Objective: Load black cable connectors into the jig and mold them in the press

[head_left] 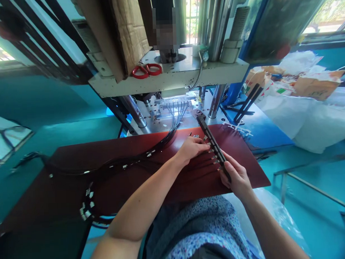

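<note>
A long dark bar with slots along it [214, 145] lies slantwise above the right part of the brown board. My right hand [238, 176] is closed around the bar's near end. My left hand [191, 149] pinches the end of a thin cable [202, 154] at the bar's left edge; its small connector is partly covered by my fingers. Several more cable ends with small metal-coloured connectors [214, 162] sit in a row along that same edge. Their dark cables run left across the board.
Beyond the brown board [169, 190] stands a press [165, 82] with pale wires [179, 110] at its lower plate. Red-handled scissors [146, 71] lie on the press. A black cable bundle [106, 166] crosses the board's left. White sacks [293, 114] stand at right.
</note>
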